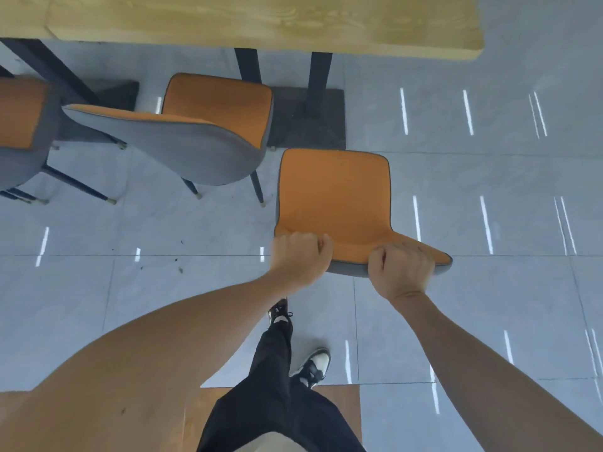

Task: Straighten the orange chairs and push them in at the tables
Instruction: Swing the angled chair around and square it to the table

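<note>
An orange chair with a grey back (334,194) stands on the floor in front of me, its seat toward the light wooden table (261,24) and still clear of the table's edge. My left hand (301,257) grips the left part of its backrest top. My right hand (401,267) grips the right part of the same backrest. A second orange chair (208,125) stands to the left, partly under the table and turned at an angle. At the far left edge sits a third orange chair (19,125).
Black table legs (318,79) rise from a dark base plate (306,119) just beyond the held chair's seat. Grey floor tiles (489,174) stretch to the right. My legs and shoes (313,365) are below, beside a brown floor patch.
</note>
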{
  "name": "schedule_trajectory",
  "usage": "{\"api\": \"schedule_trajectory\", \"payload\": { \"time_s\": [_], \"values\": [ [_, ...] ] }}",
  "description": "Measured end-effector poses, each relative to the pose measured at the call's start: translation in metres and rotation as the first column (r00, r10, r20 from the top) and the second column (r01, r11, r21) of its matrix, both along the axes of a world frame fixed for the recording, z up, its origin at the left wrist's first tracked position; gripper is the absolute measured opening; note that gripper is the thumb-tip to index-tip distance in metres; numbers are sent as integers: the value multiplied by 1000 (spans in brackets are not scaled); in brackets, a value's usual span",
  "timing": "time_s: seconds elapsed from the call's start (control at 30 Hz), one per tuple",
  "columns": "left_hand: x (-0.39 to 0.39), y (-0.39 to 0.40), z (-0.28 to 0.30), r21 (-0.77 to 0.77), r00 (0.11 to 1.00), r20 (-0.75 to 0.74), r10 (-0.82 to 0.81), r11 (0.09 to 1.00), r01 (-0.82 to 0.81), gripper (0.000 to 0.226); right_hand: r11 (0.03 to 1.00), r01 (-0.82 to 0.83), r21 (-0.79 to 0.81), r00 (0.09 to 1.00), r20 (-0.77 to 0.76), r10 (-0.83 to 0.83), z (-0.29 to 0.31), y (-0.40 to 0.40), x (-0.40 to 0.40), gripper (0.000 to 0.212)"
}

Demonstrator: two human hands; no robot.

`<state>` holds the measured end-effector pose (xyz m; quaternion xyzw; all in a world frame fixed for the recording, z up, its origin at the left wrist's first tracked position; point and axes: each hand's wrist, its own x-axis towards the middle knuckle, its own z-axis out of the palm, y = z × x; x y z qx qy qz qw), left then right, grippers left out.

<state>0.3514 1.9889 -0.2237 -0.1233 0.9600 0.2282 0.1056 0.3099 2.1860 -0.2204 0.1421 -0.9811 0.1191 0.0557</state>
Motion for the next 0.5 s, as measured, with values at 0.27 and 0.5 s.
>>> {"api": "schedule_trajectory", "payload": {
  "time_s": [0.27, 0.5],
  "values": [
    [-72, -24, 21, -48, 993, -114, 4, 999, -10, 56, 1000, 6, 18, 991, -135, -3, 25, -24, -73, 33],
    [-51, -23, 10, -43, 985, -174, -15, 999, 8, 48, 997, -44, -59, 992, -119, 37, 15, -21, -49, 34]
  ]
}}
